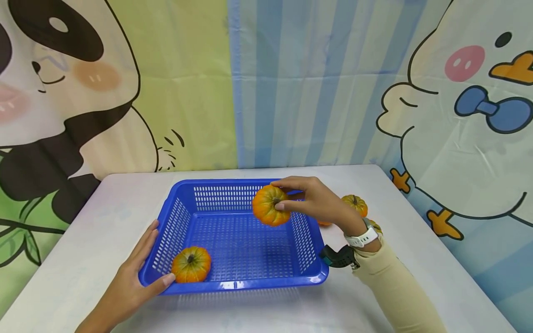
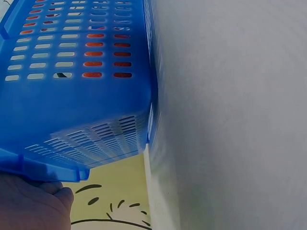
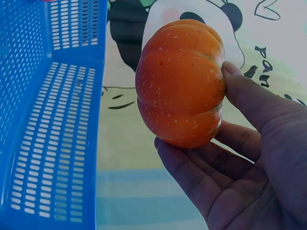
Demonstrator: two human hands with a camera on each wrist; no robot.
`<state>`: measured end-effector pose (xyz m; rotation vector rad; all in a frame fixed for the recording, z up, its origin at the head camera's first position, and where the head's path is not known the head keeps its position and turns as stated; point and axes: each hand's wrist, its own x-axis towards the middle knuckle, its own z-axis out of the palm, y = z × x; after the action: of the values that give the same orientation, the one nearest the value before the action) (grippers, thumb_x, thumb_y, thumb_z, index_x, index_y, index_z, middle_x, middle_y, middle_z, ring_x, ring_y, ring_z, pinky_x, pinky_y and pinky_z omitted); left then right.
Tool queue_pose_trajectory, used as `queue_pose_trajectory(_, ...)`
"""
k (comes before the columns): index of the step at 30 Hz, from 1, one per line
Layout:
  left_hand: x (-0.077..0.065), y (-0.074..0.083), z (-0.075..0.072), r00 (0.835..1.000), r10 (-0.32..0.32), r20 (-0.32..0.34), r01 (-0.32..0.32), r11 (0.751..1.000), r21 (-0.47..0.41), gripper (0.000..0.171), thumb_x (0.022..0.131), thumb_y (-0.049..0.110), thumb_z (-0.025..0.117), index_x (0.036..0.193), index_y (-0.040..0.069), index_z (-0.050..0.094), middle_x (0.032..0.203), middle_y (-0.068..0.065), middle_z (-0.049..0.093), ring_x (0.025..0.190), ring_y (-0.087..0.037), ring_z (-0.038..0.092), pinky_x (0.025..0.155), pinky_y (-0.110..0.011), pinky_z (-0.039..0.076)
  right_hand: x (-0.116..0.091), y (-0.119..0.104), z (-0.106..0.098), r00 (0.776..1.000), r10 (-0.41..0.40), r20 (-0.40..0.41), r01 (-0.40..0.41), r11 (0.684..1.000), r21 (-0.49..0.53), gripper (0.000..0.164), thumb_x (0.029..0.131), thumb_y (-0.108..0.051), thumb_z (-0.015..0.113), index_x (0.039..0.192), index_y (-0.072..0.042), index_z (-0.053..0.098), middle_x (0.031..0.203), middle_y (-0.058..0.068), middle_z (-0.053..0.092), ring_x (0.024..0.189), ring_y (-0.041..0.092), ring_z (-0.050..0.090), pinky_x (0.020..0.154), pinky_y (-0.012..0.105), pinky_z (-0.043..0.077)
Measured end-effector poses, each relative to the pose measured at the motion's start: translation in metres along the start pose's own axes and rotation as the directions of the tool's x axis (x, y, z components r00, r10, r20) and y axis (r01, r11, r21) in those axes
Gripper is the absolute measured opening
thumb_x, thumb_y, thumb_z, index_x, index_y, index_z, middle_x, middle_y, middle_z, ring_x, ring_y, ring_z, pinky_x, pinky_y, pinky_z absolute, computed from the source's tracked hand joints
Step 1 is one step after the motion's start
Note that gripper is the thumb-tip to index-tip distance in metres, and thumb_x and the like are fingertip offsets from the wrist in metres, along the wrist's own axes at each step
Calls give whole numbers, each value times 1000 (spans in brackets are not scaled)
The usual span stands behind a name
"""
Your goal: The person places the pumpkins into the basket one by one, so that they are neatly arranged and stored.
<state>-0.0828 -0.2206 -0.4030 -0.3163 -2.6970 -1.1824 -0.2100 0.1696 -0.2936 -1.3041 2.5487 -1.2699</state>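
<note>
In the head view, my right hand [image 1: 314, 196] holds a small orange pumpkin [image 1: 266, 210] above the right part of a blue plastic basket [image 1: 235, 286]. The right wrist view shows the pumpkin's smooth orange underside [image 3: 180, 86] between thumb and fingertips. Another small orange-green pumpkin [image 1: 191, 264] sits inside the basket at its front left corner. My left hand [image 1: 131, 273] rests against that corner, fairly straight fingers along the left rim and thumb over the front rim. In the left wrist view, part of the left hand [image 2: 36, 203] shows by the basket's rim.
Right of the basket, more pumpkins [image 1: 355, 205] lie on the white table [image 1: 416, 259], partly hidden behind my right hand and wrist. A printed curtain [image 1: 291, 83] with a panda and a chick surrounds the table. My right wrist wears a white-banded watch [image 1: 363, 238] and a black strap.
</note>
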Motion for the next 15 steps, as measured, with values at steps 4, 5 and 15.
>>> queue_pose_trajectory(4, 0, 0, -1, 1000, -1, 6, 1, 1000, -3, 98, 84, 34, 72, 157, 13, 10, 163, 3, 4, 143, -44, 16, 87, -72, 35, 6, -1, 5, 1000, -1, 10, 1, 1000, 15, 44, 88, -13, 73, 130, -4, 62, 118, 4, 66, 108, 20, 62, 86, 28, 54)
queue_pose_trajectory(5, 1, 0, -1, 1000, 1, 8, -1, 1000, -5, 97, 84, 33, 72, 157, 13, 10, 163, 3, 4, 143, -44, 16, 88, -73, 34, 7, 0, 5, 1000, 5, 12, -5, 1000, 17, 44, 88, -14, 73, 130, -5, 62, 118, 4, 65, 109, 21, 62, 86, 27, 54)
queue_pose_trajectory(15, 2, -3, 0, 1000, 14, 6, -14, 1000, -10, 97, 84, 31, 72, 157, 11, 11, 163, 1, 5, 143, -44, 14, 89, -75, 30, 27, 8, 15, 997, 44, 65, -45, 999, 16, 43, 89, -18, 72, 129, -5, 62, 113, 3, 67, 99, 14, 63, 79, 26, 56)
